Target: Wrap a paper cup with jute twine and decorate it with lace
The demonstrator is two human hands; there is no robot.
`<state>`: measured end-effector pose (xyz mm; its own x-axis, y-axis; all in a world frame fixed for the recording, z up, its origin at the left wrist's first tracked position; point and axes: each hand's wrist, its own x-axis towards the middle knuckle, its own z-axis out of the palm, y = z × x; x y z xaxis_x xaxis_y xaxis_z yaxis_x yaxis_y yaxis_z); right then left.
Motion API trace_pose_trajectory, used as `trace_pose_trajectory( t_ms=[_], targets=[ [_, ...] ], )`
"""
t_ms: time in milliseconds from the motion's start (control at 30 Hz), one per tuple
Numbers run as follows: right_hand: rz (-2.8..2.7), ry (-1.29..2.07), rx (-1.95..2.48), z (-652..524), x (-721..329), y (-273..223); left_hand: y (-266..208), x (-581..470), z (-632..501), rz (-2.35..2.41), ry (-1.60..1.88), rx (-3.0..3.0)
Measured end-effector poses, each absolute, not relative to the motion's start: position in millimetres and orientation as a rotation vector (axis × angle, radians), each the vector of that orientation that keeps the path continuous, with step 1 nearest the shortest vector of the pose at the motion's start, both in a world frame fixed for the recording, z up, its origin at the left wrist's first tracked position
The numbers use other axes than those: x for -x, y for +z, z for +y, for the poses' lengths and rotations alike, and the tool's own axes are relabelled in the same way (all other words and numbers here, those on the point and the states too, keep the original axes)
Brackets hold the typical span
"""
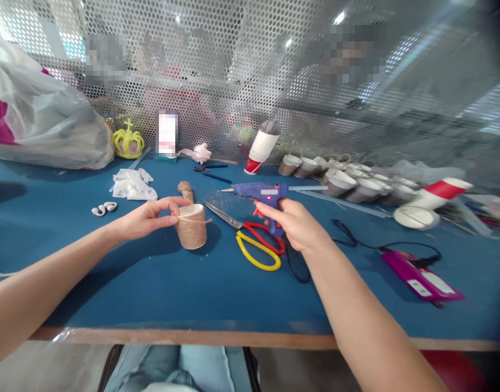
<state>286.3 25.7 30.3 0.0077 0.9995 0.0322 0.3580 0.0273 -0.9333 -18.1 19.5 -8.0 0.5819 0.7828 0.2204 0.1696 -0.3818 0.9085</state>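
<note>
And here's your cup (191,230), left of the table's (193,305) middle, midway between front and back edges, wrapped in twine (185,237) nearly to the rim. A loose strand (208,221) sticks out there, so the top looks unfinished. Your left hand (141,220) has thumb and forefinger slightly parted at the rim, grip impossible to tell; your right hand (301,223) curls firmly round the glue gun (250,190). Scissors (237,223) lie between; more cups (339,182) crowd toward the back right corner.

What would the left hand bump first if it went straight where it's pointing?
Probably the twine-wrapped cup; the left hand is right at its rim, though depth is hard to judge.
</note>
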Motion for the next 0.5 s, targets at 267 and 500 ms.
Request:
trace_pose_trajectory(
  t_ms=[267, 500],
  targets=[
    [-1.447, 0.785, 1.836, 78, -308, 2, -7, 17, 17, 0.766, 0.829, -1.921],
    [-1.58, 0.394, 2.06, 91, -308, 1, -7, 15, 16, 0.756, 0.848, -1.943]
  ],
)
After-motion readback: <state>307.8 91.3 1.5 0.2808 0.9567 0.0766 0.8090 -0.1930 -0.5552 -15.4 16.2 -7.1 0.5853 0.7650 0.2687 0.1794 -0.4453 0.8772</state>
